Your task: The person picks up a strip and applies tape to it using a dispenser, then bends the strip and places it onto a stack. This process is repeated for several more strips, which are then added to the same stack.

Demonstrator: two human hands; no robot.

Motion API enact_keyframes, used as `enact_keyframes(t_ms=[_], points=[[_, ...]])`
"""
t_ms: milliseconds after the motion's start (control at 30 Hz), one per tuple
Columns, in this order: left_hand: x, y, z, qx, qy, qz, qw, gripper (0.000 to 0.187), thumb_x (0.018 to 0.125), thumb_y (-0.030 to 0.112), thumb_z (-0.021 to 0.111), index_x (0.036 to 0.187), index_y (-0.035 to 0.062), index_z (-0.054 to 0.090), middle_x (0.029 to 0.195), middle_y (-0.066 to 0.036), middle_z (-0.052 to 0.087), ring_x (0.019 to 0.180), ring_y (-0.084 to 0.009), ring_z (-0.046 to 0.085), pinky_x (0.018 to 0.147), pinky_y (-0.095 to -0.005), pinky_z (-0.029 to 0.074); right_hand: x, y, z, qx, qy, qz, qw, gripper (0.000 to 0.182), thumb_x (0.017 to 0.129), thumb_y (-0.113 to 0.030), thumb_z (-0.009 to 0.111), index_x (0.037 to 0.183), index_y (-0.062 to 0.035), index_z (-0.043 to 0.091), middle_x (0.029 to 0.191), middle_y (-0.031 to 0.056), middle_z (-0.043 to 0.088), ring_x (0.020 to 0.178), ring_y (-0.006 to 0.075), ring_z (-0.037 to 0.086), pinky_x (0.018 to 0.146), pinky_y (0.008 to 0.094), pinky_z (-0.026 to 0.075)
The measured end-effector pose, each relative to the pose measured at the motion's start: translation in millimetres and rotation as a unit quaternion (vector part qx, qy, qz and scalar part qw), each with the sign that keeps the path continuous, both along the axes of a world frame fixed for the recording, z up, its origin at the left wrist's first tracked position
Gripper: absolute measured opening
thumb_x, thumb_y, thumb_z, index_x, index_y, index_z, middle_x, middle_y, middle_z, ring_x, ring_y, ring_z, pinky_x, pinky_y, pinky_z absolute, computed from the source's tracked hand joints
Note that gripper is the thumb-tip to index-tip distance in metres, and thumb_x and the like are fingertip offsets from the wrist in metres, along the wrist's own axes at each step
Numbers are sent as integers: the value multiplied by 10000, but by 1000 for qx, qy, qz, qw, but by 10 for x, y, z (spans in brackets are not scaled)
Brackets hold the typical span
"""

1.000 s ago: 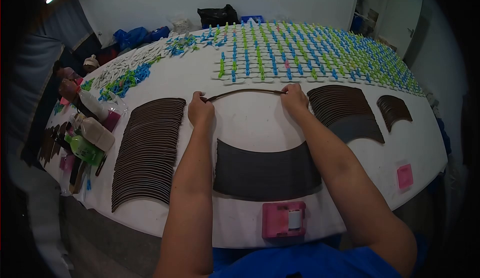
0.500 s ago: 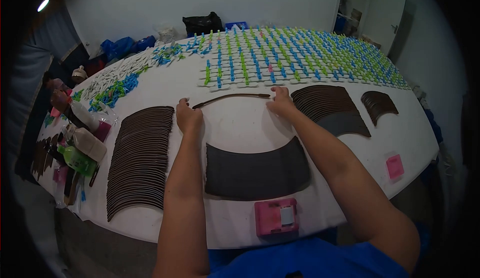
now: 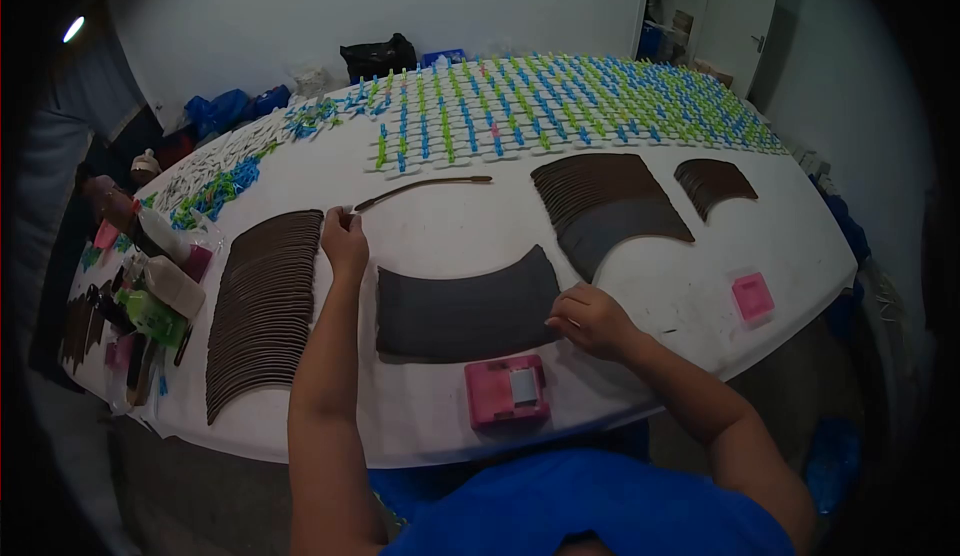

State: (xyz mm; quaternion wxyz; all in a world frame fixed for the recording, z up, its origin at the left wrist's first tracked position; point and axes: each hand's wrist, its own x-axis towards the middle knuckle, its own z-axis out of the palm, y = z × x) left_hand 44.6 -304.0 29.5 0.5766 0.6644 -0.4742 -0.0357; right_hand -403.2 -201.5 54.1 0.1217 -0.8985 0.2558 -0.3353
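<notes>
A single thin curved brown strip (image 3: pixel 425 185) lies on the white tabletop. My left hand (image 3: pixel 345 244) is beside its left end, fingers curled together; whether anything is between them is hidden. In front of me lies a dark grey, curved block of closely packed strips (image 3: pixel 465 314). My right hand (image 3: pixel 597 324) is at that block's right edge, fingers bent and pressed together, with the fingertips' grip too small to make out. Left of my left arm is a long row of brown curved strips (image 3: pixel 262 306).
Two more brown strip stacks, a larger one (image 3: pixel 600 196) and a smaller one (image 3: pixel 715 184), lie to the right. Pink containers (image 3: pixel 495 408) sit near the front edge and at right (image 3: pixel 752 298). Clipped white pieces (image 3: pixel 560 106) cover the back; bottles (image 3: pixel 155 321) crowd the left.
My right hand has left the single strip's right end and come back toward me to the dark block's right edge. My left hand stays near the strip's left end. The view has shifted.
</notes>
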Motion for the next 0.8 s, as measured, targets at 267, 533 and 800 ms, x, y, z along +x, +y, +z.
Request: enact_keyframes(t_ms=[267,533,800], points=[[-599,1545,406,38,38,-137,989,152,1025,135,671,1086,-3,657,834,-50,702,735,-92,626,691,-273,519,3,118,-210,-78,13,7,997,144,795,-59,770,854,-84,642,944,76,665,879,290,646,783,405,554],[-1107,2536,251,84,-77,-183,977,122,993,91,691,1064,-9,685,873,-130,722,768,-202,708,697,-320,547,-6,156,-168,-113,20,-14,993,135,794,-34,769,841,-70,648,925,71,659,885,284,651,793,407,554],[-1731,2446,642,0,-272,-213,938,142,883,44,723,1022,19,711,955,-140,732,960,-315,695,869,-428,540,252,340,463,-74,40,37,996,180,816,-32,777,873,-62,608,877,81,641,905,308,649,803,407,548]])
